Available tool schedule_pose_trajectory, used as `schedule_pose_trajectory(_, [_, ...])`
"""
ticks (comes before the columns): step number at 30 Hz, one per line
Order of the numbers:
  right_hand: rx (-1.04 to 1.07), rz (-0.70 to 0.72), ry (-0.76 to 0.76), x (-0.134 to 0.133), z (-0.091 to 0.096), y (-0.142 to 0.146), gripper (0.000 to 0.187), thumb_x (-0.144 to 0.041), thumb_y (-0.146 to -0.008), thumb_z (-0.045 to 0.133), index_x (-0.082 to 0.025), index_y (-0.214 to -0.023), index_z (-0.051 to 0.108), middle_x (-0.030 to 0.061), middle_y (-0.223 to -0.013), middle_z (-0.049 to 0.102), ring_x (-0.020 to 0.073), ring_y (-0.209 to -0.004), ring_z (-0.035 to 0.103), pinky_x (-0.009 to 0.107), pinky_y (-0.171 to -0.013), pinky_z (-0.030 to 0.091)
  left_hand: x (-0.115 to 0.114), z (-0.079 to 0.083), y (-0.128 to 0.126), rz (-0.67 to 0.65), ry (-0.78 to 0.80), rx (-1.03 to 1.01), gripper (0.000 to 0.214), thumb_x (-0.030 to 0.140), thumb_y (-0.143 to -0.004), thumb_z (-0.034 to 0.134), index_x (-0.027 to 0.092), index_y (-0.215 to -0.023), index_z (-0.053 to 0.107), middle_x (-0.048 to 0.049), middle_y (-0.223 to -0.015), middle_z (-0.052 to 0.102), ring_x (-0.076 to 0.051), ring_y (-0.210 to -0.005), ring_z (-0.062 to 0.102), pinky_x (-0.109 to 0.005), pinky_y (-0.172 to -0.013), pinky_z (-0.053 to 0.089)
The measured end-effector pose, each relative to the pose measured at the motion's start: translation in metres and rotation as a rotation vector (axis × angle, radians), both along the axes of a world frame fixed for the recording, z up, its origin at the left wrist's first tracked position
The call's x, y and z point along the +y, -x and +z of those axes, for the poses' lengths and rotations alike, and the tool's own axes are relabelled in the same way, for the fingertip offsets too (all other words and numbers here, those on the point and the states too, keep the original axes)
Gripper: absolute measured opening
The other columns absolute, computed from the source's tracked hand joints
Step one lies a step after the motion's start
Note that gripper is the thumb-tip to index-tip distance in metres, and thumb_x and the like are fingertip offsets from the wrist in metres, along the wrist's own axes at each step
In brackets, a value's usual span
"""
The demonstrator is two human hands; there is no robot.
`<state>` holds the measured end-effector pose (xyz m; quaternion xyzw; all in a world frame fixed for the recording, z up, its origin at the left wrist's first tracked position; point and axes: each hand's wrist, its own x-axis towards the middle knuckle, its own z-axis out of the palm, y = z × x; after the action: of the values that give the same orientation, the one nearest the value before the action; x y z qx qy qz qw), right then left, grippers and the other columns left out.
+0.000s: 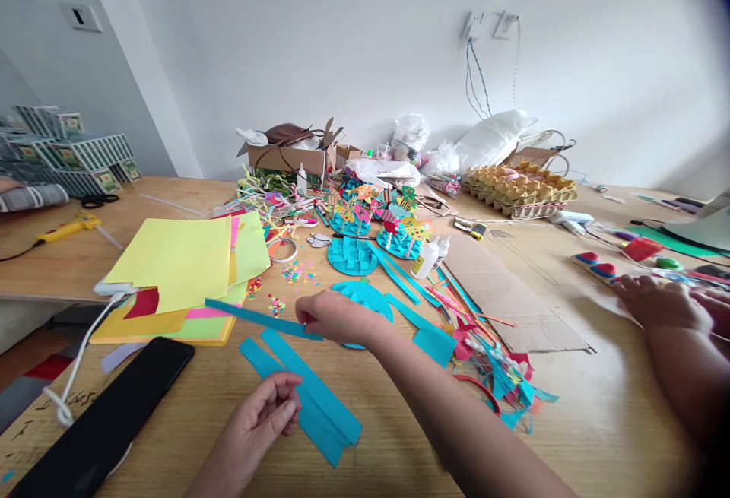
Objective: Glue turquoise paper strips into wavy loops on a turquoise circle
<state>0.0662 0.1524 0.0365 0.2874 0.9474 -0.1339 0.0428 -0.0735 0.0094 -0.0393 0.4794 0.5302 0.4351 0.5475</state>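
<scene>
My right hand (336,317) reaches across the middle of the table, its fingers pinched on the end of a narrow blue paper strip (251,316) that slants off to the left. Below it, my left hand (259,422) is loosely curled, thumb and fingers slightly apart, with nothing visible in it. Wider blue paper strips (319,399) lie flat beside and partly behind the left hand. Beyond my right forearm is a round blue paper piece (365,296), partly hidden by that hand. Farther back lies a woven blue disc (350,256).
Yellow paper sheets (176,258) and a black phone (108,422) lie left. Glue bottles (425,258), a cardboard sheet (507,293) and paper scraps (502,369) sit right of centre. Egg trays (518,192) stand behind. Another person's hands (661,304) work at far right.
</scene>
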Motion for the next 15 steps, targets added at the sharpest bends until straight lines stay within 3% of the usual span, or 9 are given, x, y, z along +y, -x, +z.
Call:
schedule_pose_trajectory(3, [0.391, -0.128, 0.307, -0.018, 0.004, -0.024, 0.011, -0.014, -0.074, 0.057, -0.018, -0.084, 0.054, -0.0038, -0.071, 0.057, 0.0078, -0.063, 0.052, 0.015, -0.051, 0.036, 0.007, 0.015, -0.013, 0.157, -0.029, -0.073, 0.041, 0.049, -0.073, 0.057, 0.021, -0.103, 0.055, -0.0042, -0.085, 0.06, -0.02, -0.08, 0.057, -0.028, -0.064, 0.049])
schedule_pose_trajectory(7, [0.678, -0.365, 0.54, -0.052, -0.003, -0.042, 0.011, -0.013, -0.071, 0.06, -0.018, -0.079, 0.054, -0.0057, -0.065, 0.051, 0.0069, -0.059, 0.049, 0.015, -0.051, 0.037, 0.021, 0.034, -0.037, 0.137, -0.111, -0.089, 0.03, 0.043, -0.072, 0.059, 0.019, -0.09, 0.056, -0.0036, -0.086, 0.061, -0.019, -0.08, 0.057, -0.027, -0.067, 0.048])
schedule_pose_trajectory(11, [0.718, -0.566, 0.481, -0.087, -0.007, -0.071, 0.011, -0.013, -0.071, 0.058, -0.019, -0.078, 0.052, -0.0049, -0.067, 0.053, 0.0084, -0.06, 0.05, 0.017, -0.052, 0.037, 0.03, 0.041, -0.055, 0.106, -0.133, -0.042, 0.024, 0.041, -0.069, 0.06, 0.018, -0.075, 0.057, -0.0006, -0.069, 0.06, -0.016, -0.066, 0.056, -0.026, -0.061, 0.047])
schedule_pose_trajectory(15, [0.369, -0.819, 0.14, -0.111, -0.022, -0.138, 0.005, -0.016, -0.075, 0.051, -0.019, -0.077, 0.055, 0.0006, -0.076, 0.06, 0.0136, -0.071, 0.055, 0.023, -0.062, 0.039, 0.035, 0.045, -0.056, 0.116, -0.144, 0.0, 0.025, 0.039, -0.067, 0.062, 0.018, -0.08, 0.059, 0.0003, -0.068, 0.06, -0.015, -0.064, 0.055, -0.024, -0.059, 0.046])
